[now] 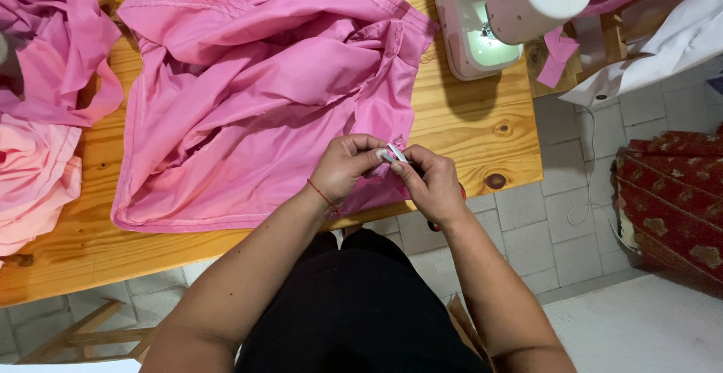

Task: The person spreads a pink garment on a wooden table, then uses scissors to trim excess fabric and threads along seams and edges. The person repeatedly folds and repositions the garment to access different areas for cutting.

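A large pink fabric piece (256,94) lies crumpled on the wooden table (482,128). At its near right corner my left hand (345,165) and my right hand (433,183) meet, both pinching a small white tag (395,152) against the pink cloth's edge. A red cord circles my left wrist. Something dark with a red part shows under my right hand; I cannot tell what it is.
A white sewing machine (497,12) stands at the table's far right, its light on. More pink cloth (45,49) and a paler pink piece (30,177) lie at the left. White and pink fabric (663,34) sits on the right; a red patterned rug (678,192) lies on the tiled floor.
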